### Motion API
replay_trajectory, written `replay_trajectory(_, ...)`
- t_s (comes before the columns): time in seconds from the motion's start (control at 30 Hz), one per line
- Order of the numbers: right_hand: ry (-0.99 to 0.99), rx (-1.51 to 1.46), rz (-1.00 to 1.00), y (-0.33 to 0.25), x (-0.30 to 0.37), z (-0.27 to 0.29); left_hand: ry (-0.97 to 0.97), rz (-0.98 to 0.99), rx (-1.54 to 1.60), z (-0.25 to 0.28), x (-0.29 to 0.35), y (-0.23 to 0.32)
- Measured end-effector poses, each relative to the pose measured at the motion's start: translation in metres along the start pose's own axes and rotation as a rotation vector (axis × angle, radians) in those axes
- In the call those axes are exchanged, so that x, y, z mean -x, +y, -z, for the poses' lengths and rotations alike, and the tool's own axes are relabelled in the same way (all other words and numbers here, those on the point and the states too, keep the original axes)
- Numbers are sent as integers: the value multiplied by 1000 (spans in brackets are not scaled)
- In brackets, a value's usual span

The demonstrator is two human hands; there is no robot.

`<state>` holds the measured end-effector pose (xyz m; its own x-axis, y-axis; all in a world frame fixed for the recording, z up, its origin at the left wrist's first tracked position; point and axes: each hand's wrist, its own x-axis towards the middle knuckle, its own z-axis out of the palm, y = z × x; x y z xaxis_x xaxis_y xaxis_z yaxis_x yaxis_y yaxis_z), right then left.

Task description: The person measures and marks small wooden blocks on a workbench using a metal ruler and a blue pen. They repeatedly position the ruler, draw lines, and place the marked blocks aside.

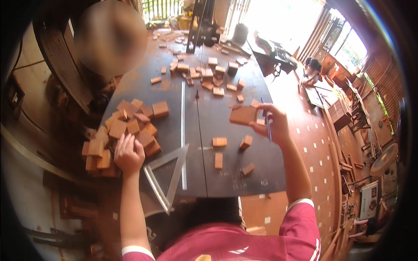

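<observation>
My right hand (275, 123) is closed on a flat, squarish wooden block (242, 115), held above the right side of the dark table. A slim blue pen or pencil (267, 123) also sits in its fingers, pointing down. On the left, my left hand (129, 155) rests against a heap of wooden blocks (160, 108), thumb apart from the fingers; its fingertips touch the near blocks. Beside it lies a metal set square (177, 176), partly over a long steel ruler (183, 130). Several small blocks (220, 142) stand between the ruler and my right forearm.
Many small wood pieces (208, 74) are scattered over the far part of the table (174, 87). A dark upright metal piece (194, 30) rises at its far end. Another person (312, 69) is far off to the right, near wooden furniture (339, 111) on the tiled floor.
</observation>
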<state>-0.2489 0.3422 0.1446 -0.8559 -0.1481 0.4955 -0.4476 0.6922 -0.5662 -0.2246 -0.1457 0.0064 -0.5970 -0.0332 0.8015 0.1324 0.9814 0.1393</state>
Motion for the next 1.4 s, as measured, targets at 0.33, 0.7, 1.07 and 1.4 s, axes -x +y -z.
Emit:
replay_trajectory(0.33,185,68,325,-81,145,-76,32,115,300,91,16,48)
replay_trajectory(0.7,50,50,221,-74,168,-109,-252,981,799,135,153,93)
replay_trajectory(1.07,-295,-193,51,-68,178,-115,-692,1243,1343,127,154,67)
replay_trajectory(1.4,-168,64,-70,-118,181,-141,-626,1343,1447,123,157,76)
